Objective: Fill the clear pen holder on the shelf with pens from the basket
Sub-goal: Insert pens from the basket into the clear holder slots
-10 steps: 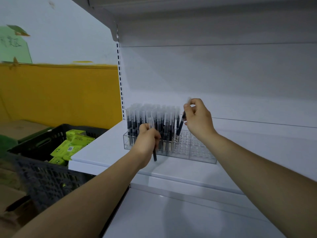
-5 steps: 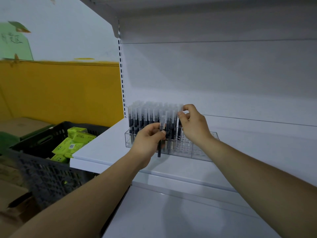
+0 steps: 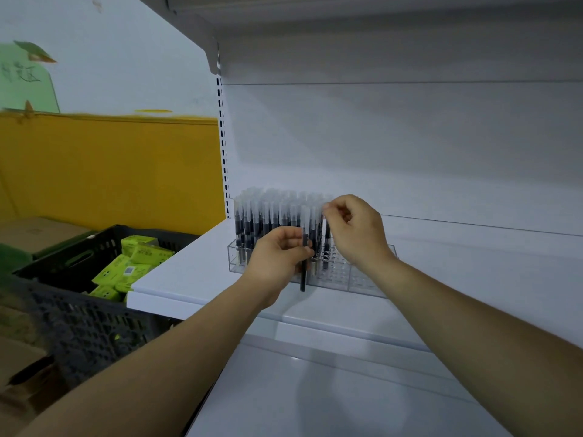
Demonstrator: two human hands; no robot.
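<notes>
Gripping a pen (image 3: 303, 279) upright w/ our left hand (image 3: 277, 255), fingers curled round the barrel, just in front of the clear pen holder (image 3: 366, 280) on the white shelf (image 3: 189, 272). Our right hand (image 3: 356, 234) pinches the cap of a second pen (image 3: 327, 244) at the right edge of the packed pens (image 3: 268, 216) — they fill the holder's left part. Black basket (image 3: 79, 335) w/ green boxes (image 3: 132, 266) sits lower left.
</notes>
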